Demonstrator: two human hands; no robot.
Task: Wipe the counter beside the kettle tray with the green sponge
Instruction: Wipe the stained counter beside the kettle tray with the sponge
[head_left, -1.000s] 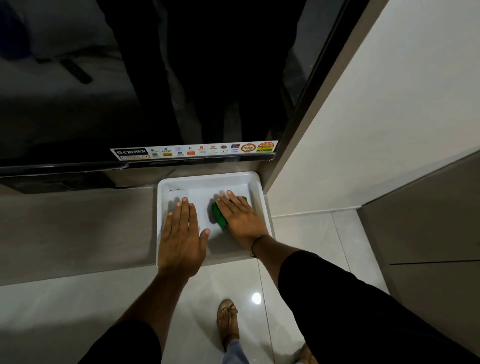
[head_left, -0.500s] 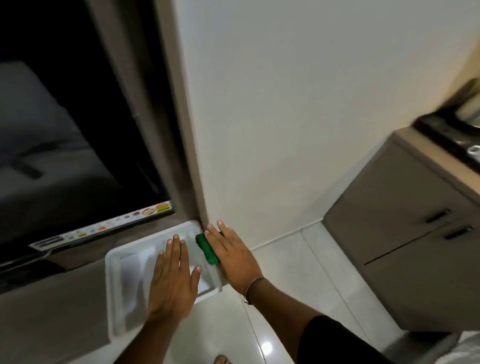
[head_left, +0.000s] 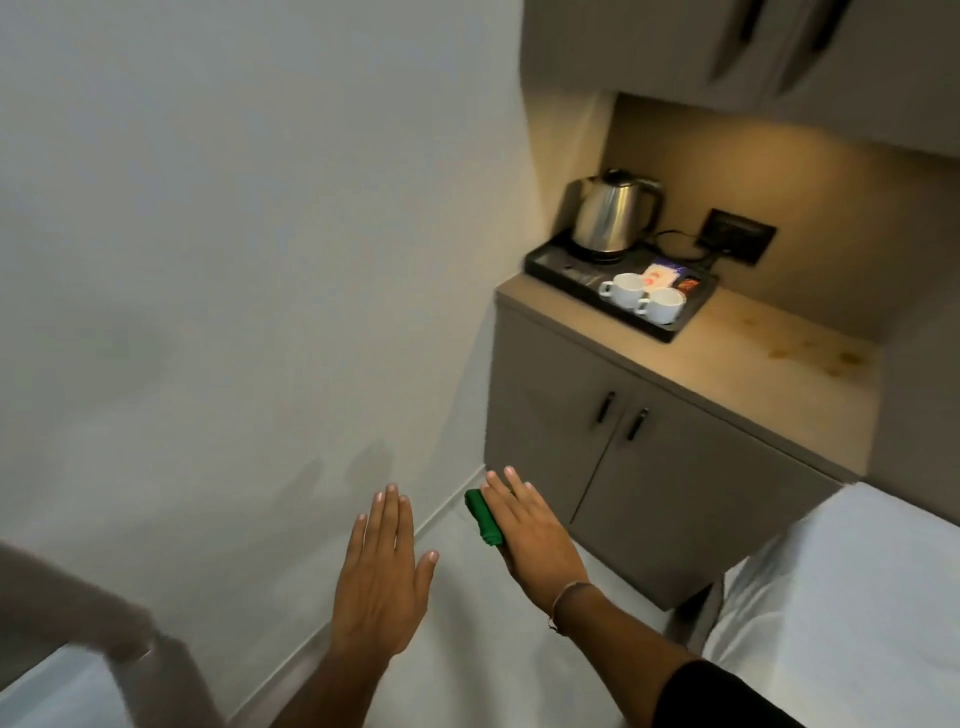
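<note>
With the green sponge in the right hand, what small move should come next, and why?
Probably carry the right hand with the flat green sponge up toward the beige counter top, right of the black kettle tray. The sponge is in the air, low before the grey cabinet doors, and brownish stains show on that bare stretch.

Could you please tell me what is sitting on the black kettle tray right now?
The black kettle tray carries a steel kettle, two white cups and some sachets. Anything behind the kettle is hidden.
</note>
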